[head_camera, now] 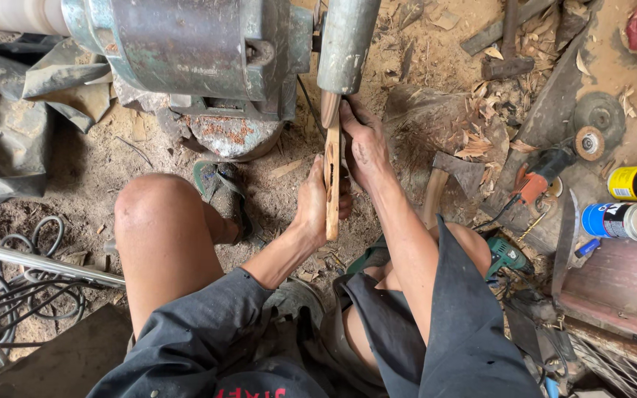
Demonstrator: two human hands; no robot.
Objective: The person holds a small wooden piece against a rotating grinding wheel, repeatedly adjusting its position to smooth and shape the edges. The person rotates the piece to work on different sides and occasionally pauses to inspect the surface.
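Note:
A narrow wooden piece [331,173] with a slot along it stands almost upright between my knees. Its top end meets the sanding drum [346,44] of a green bench machine [186,51]. My left hand [312,205] grips the lower part of the wood. My right hand [363,144] clasps the upper part, fingers close under the drum. Both hands are dusty.
An axe [451,180] lies on the sawdust floor to the right, beside an orange angle grinder [547,169] and grinding discs [599,114]. Two spray cans [628,203] rest on a rusty metal surface. Cables [16,287] and a metal tube [38,262] lie left. My sandal [223,191] is under the machine.

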